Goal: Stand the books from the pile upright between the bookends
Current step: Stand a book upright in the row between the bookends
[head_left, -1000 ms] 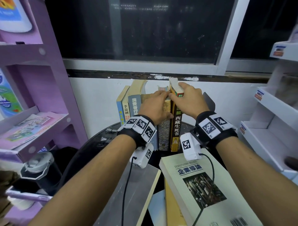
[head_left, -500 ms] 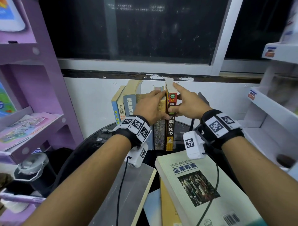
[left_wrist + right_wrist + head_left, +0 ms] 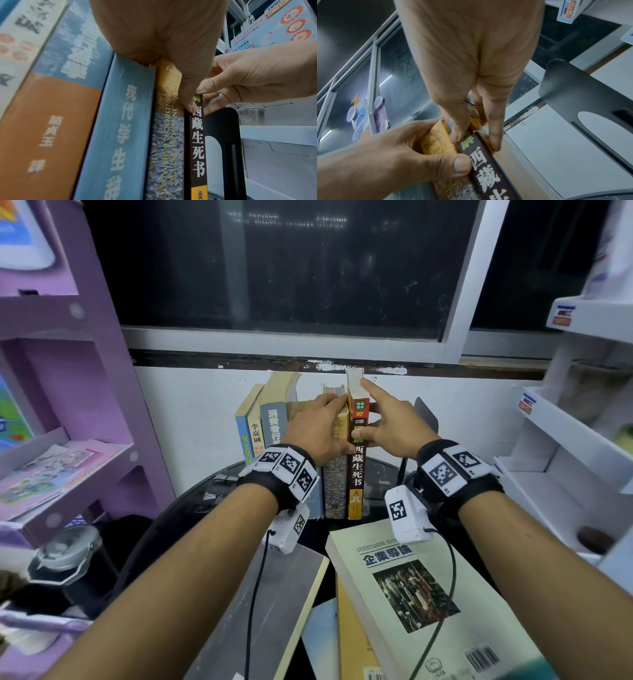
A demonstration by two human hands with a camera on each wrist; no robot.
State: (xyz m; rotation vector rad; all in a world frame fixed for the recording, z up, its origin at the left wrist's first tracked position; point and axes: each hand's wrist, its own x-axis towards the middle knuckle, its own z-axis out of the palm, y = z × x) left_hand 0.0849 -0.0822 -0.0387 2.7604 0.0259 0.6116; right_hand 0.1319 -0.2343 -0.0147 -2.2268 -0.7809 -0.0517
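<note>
Dark window panes [image 3: 308,261] fill the wall behind a round black table [image 3: 185,508], with a purple shelf unit [image 3: 68,392] beside it. At the table's near edge lies the pile of books [image 3: 428,594], a pale green one on top. At its far edge a row of books [image 3: 270,422] stands upright against the black bookend [image 3: 426,419]. Left hand [image 3: 317,433] curls over the mottled book [image 3: 335,484], thumb against its spine. Right hand [image 3: 387,422] pinches the dark-spined book [image 3: 356,474], forefinger stretched along its top.
</note>
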